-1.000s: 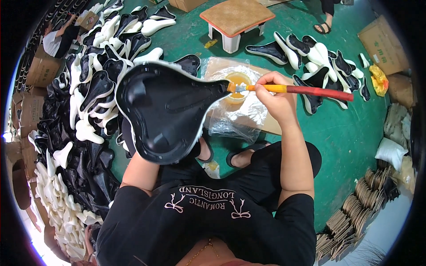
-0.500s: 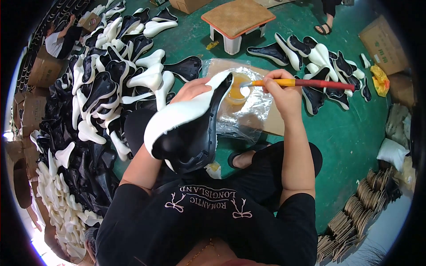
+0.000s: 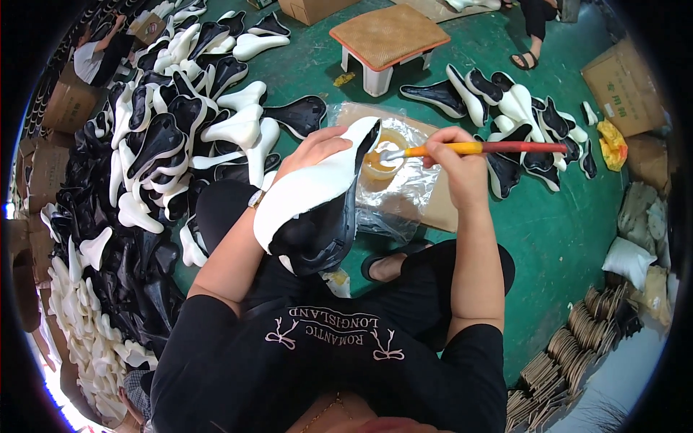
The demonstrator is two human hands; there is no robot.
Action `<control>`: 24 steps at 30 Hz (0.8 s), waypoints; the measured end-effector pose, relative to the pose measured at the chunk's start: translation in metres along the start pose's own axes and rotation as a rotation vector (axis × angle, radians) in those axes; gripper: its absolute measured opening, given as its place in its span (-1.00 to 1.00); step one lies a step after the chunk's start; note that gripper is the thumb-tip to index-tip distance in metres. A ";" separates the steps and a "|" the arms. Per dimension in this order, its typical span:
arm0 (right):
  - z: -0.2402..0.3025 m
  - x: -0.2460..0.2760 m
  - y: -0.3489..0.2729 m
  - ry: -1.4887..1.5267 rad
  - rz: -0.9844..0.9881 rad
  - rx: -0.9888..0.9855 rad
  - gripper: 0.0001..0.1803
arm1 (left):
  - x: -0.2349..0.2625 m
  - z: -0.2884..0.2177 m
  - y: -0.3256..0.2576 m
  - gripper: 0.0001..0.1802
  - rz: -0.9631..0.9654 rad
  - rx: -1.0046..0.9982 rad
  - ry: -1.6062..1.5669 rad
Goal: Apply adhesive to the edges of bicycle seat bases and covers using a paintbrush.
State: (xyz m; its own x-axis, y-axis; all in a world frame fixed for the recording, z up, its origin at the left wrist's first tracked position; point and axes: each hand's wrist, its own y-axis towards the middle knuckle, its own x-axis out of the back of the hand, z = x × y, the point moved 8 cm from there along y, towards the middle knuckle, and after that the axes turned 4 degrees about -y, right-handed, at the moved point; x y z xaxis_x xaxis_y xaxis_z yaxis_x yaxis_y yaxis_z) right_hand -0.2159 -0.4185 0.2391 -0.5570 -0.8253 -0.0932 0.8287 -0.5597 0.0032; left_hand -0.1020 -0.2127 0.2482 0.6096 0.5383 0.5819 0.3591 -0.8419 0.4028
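My left hand (image 3: 315, 147) grips a bicycle saddle (image 3: 307, 189) with a white cover layer and a black hollow base, holding it tilted above my lap. The saddle's narrow nose points away from me, and its dark underside faces right. Between the fingers of my closed right hand (image 3: 458, 164) is a paintbrush (image 3: 498, 146) with a yellow and red handle. Its pale bristles lie close to the saddle's nose, over a round tub (image 3: 401, 167) of amber, glue-like liquid. Whether the bristles touch the saddle or the liquid, I cannot tell.
Clear plastic sheeting (image 3: 413, 196) and cardboard (image 3: 442, 206) lie under the tub. Saddles (image 3: 170, 144) are heaped at left, with another pile (image 3: 520, 112) at far right. A low stool (image 3: 390, 40) stands ahead. Other people (image 3: 90, 61) sit at far left and far right.
The brush has come back toward me and a little left, its tip lower over the tub and nearer the saddle. The saddle has shifted slightly right in the view.
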 end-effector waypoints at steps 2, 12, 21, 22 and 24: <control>-0.005 -0.005 -0.001 0.026 0.045 -0.047 -0.93 | -0.003 -0.006 0.005 -0.44 0.049 -0.001 0.053; 0.017 -0.036 -0.020 -0.207 0.391 0.156 -0.93 | -0.005 -0.003 0.011 -0.45 0.052 -0.004 -0.010; 0.044 -0.061 -0.037 -0.377 0.565 0.354 -0.95 | 0.000 0.012 0.017 -0.54 -0.036 -0.057 -0.093; 0.042 -0.057 -0.036 -0.382 0.563 0.350 -0.95 | 0.001 0.015 0.018 -0.55 -0.073 -0.093 -0.042; 0.031 -0.027 -0.018 -0.198 0.252 0.209 -0.95 | 0.008 0.039 0.013 -0.58 -0.188 -0.191 -0.074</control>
State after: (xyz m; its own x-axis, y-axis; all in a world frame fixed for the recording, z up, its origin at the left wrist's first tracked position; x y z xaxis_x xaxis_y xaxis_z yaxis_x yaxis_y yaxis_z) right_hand -0.2173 -0.3883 0.2720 -0.3536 -0.9263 0.1301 0.9235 -0.3236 0.2061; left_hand -0.0647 -0.2207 0.2309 0.5970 0.6747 0.4340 0.3356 -0.7014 0.6288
